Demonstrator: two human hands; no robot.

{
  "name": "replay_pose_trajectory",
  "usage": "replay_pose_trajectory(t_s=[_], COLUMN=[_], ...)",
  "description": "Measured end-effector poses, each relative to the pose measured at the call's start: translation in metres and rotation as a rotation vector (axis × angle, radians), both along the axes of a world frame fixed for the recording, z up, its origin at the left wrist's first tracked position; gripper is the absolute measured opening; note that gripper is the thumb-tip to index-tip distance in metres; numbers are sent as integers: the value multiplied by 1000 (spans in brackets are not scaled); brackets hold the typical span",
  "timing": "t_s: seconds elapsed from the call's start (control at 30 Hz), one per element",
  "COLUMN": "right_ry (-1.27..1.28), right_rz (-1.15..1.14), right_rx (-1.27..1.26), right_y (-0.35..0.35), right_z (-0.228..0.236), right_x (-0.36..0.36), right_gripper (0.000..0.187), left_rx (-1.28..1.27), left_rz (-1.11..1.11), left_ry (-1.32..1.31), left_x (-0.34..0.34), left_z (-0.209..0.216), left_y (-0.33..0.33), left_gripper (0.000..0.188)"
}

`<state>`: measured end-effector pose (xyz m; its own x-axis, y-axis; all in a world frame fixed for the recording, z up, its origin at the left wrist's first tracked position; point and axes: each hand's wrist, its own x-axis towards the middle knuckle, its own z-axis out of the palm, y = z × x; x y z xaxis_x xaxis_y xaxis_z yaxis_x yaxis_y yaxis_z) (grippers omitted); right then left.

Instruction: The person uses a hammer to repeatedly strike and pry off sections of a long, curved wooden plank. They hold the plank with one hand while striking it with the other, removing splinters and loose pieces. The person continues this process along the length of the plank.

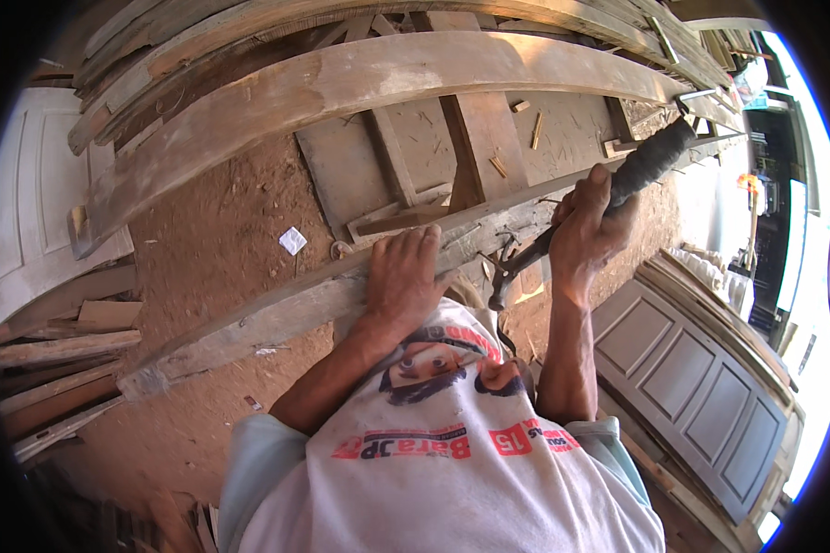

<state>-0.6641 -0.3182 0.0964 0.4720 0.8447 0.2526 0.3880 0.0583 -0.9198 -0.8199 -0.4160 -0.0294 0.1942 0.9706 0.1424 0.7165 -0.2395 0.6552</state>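
A long, weathered wooden beam [286, 309] crosses in front of me from lower left to upper right. My left hand [404, 276] grips its near part, with the fingers closed over the top edge. In my right hand [588, 226] is a hammer [655, 161], its handle wrapped in black and pointing up to the right. The metal head hangs down left beside the near face of the beam, between my hands. Thin nail-like bits stick out of the wood there, too small to make out well.
Beyond the beam lies a long curved plank [341, 78] over wooden crosspieces, with more boards behind. A white panelled door [46, 203] and scrap wood [65, 346] lie left. A grey panelled door [687, 387] lies right. White paper [292, 241] sits on the dirt floor.
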Motion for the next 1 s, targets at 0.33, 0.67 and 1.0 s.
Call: replay_pose_trajectory(t_s=[0.33,0.67,1.0], right_ry=[-109,366,717], right_rz=[188,260,230], right_rx=[113,-269,-51], right_y=[-25,25,35], right_z=[-24,11,-11], right_x=[-14,57,90], right_gripper=[28,39,44], left_rx=[-33,-58,-28], left_rz=[5,53,71], left_ry=[-23,-1,33], left_x=[-2,4,8], left_z=[2,7,12], left_y=[-2,4,0], left_gripper=[73,72,71])
